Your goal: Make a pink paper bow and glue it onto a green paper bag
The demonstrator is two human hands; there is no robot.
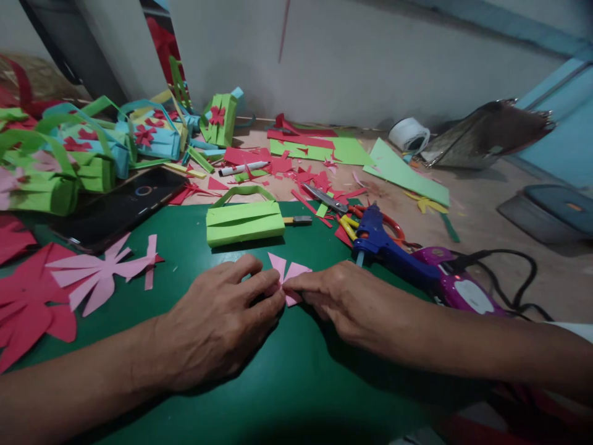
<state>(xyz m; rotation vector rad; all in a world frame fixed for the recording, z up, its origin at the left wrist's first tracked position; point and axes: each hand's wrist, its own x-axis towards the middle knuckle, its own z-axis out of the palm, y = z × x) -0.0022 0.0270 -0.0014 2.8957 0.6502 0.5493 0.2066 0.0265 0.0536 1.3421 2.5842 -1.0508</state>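
Observation:
A small pink paper cutout [293, 272] with split petals lies on the green board [176, 346]. The fingertips of my left hand [227, 309] press on its left side, fingers bent and close together. From the right, my right hand [347, 300] holds the same cutout with its fingers closed; part of the paper is hidden beneath both hands. Just beyond them sits a green paper basket [245, 224] with a loop handle, a cutter [299, 220] showing at its right end. Further left lies a pink paper flower [104, 272].
A blue glue gun [384, 241] and scissors [324, 199] lie at the right, beside a purple device [463, 290] with a black cable. A phone [125, 207], finished paper baskets [155, 141] and red paper flowers [32, 296] are at left. Red scraps [280, 164] and a marker [243, 168] lie behind.

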